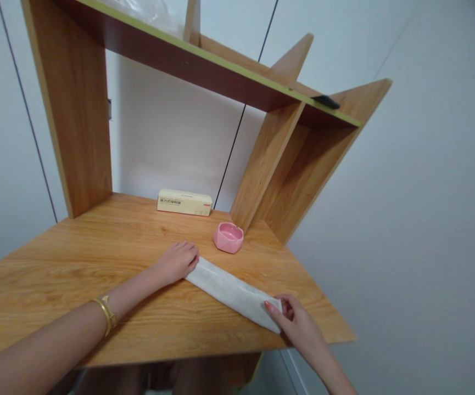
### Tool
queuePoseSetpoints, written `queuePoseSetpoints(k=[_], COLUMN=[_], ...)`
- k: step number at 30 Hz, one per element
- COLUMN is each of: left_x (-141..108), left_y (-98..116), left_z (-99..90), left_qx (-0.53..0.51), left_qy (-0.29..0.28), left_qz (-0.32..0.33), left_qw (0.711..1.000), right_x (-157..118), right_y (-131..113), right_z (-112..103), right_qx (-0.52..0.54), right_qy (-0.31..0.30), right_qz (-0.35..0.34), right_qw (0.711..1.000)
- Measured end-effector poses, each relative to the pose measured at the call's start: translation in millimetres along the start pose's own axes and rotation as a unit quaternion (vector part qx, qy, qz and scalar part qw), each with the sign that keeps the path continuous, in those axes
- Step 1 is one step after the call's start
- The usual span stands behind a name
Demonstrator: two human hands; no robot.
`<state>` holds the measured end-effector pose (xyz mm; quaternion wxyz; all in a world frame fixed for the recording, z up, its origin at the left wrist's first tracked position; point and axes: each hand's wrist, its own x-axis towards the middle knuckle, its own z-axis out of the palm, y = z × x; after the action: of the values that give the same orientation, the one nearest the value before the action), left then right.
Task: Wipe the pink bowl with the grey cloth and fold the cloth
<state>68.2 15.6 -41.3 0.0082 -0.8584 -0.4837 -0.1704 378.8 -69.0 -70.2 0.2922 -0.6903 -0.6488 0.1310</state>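
A long folded strip of white cloth lies slantwise on the wooden desk, from the middle toward the front right. At its far left end, my left hand grips it with curled fingers. My right hand pinches the near right end between thumb and fingers, close to the desk's front edge. Just beyond the cloth sits a pink faceted bowl, touched by neither hand. A gold bracelet circles my left wrist.
A cream box with printed lettering stands at the back of the desk. Wooden uprights carry a shelf above, with clear plastic and a dark flat object on it. White panels rise behind and to the right.
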Motion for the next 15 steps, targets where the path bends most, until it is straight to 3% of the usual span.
queuePoseSetpoints(k=[6,9,12,15], left_x=[-3.8,-13.3,-23.7,-30.1], left_y=[13.6,34.5,55.5,67.0], left_z=[-11.2,-12.0,-6.0,1.6], left_qx=[0.061,0.024,-0.027,-0.036], left_qy=[0.052,0.046,-0.001,-0.012], left_qz=[0.023,0.087,0.155,0.166], left_qw=[0.997,0.995,0.987,0.985], right_x=[-2.4,-0.3,2.2,3.9], right_y=[-1.0,0.4,5.0,3.3], right_z=[3.8,7.1,11.1,5.8], right_qx=[-0.066,-0.076,-0.026,0.086], right_qy=[0.032,0.042,0.034,0.022], right_qz=[0.043,0.041,0.035,0.055], right_qw=[0.996,0.995,0.998,0.995])
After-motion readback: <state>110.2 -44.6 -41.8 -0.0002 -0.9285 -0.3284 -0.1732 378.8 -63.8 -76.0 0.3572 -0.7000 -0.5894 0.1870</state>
